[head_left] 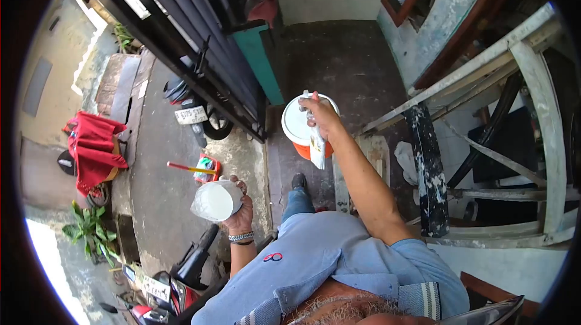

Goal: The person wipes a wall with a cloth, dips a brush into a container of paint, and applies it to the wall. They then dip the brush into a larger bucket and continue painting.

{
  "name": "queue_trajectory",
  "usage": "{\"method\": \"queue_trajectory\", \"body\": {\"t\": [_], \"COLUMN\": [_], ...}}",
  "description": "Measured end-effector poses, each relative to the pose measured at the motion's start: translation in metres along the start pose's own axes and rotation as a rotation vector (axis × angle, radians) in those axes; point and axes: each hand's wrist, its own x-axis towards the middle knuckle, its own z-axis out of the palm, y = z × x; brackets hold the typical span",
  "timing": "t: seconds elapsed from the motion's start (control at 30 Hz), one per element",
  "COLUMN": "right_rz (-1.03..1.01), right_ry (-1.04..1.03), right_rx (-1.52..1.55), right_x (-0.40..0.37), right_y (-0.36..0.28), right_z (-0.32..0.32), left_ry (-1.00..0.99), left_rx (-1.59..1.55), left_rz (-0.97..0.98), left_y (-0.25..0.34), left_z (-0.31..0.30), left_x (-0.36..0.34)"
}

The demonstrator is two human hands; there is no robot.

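My left hand (pixel 239 218) is closed around the side of a white plastic container (pixel 218 201), whose wide mouth shows white paint inside. My right hand (pixel 322 117) is closed on a paintbrush (pixel 318 147) with a broad, whitish end that points down toward my body. Beneath that hand is an orange bucket (pixel 300 147) topped with a white lid (pixel 296 120); the hand and brush overlap the lid in this view.
Left of me a red tub (pixel 207 168) holds a yellow-and-red handled tool. A dark metal gate (pixel 181 40) and parked motorbikes (pixel 192 106) line that side. On my right stands a paint-spotted wooden frame (pixel 427 170). A teal post (pixel 259 62) rises ahead.
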Motion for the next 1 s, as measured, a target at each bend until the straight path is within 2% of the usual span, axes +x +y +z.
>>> {"method": "queue_trajectory", "body": {"t": [0.2, 0.5, 0.63, 0.67, 0.8, 0.93, 1.0], "right_rz": [0.119, -0.043, -0.080, -0.086, -0.039, 0.039, 0.050], "right_ry": [0.303, 0.494, 0.562, 0.589, 0.711, 0.795, 0.828], "right_rx": [-0.035, 0.079, 0.125, 0.125, 0.097, 0.052, 0.055], "right_x": [0.091, 0.186, 0.210, 0.211, 0.237, 0.291, 0.325], "right_y": [0.001, -0.021, -0.033, -0.034, -0.043, -0.026, -0.038], "right_z": [-0.034, -0.096, -0.119, -0.126, -0.161, -0.220, -0.252], "left_ry": [-0.042, -0.011, 0.006, 0.013, -0.033, -0.035, -0.047], "left_rx": [0.061, 0.108, 0.149, 0.076, 0.071, 0.048, 0.005], "left_rz": [-0.114, -0.263, -0.442, -0.481, -0.607, -0.706, -0.763], "left_y": [0.036, 0.028, 0.000, -0.005, -0.058, -0.106, -0.136], "left_z": [-0.006, 0.018, 0.022, 0.004, 0.011, 0.007, 0.011], "left_x": [0.143, 0.270, 0.325, 0.342, 0.420, 0.500, 0.548]}}
